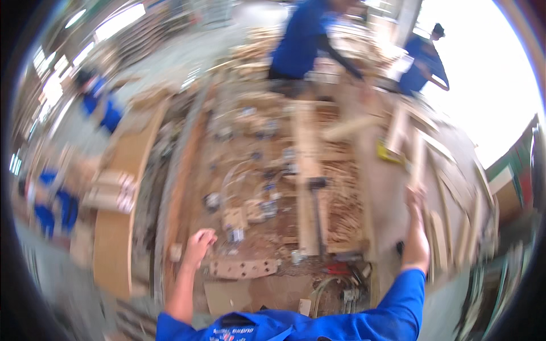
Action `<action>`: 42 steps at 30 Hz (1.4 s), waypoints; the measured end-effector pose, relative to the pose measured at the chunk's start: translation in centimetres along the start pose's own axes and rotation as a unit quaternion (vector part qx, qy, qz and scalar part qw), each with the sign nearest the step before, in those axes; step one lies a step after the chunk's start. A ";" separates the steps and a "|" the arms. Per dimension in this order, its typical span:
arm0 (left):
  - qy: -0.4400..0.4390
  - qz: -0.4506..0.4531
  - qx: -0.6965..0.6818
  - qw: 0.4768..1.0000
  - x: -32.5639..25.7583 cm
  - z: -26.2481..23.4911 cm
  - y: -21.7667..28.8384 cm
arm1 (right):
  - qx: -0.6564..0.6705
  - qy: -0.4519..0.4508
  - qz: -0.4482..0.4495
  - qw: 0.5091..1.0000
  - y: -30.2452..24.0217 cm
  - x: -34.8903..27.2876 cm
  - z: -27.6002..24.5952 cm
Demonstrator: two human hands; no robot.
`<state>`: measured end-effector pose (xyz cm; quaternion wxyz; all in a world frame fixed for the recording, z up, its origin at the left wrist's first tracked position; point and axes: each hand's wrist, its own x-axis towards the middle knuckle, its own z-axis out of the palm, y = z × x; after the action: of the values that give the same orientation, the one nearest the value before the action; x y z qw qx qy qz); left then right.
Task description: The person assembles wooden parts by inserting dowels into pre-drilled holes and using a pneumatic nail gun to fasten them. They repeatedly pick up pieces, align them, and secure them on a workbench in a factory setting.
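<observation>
My right hand [417,199] reaches forward over the board on the right, closed round the near end of a pale wooden strip [418,159]. Motion blur softens its fingers. On the left, my left hand [200,247] hovers over the workbench's near left part, its fingers loosely bent and a little apart, with nothing visible in them. Closest to it is a flat wooden piece with a row of holes [243,269]. Several more wooden strips [438,241] lie on the board beside my right forearm.
A long wooden frame [307,210] with a dark clamp-like bar [318,216] runs along the bench middle. Metal fixtures [267,199] and wood scraps fill its left. A yellow object [389,152] lies among the strips. People in blue [301,45] work beyond the bench and at the left.
</observation>
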<state>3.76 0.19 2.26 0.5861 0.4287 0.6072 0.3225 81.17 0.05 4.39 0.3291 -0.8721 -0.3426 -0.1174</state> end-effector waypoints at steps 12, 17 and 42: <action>0.273 0.061 0.188 0.942 -11.1 -12.2 -0.6 | -0.234 -0.079 -0.032 0.969 -5.0 -1.3 0.9; 0.373 0.164 0.413 0.815 -2.7 -21.2 6.5 | 0.091 -0.048 -0.127 0.987 -2.9 -9.2 -8.4; -0.075 0.523 0.572 0.627 -5.3 -11.5 11.2 | 0.124 -0.265 0.005 0.956 -9.6 -26.6 -9.3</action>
<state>-6.31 1.41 15.79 -0.0012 0.9460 0.2972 0.1294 55.25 -14.62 4.66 0.3332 -0.8259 -0.4247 0.1629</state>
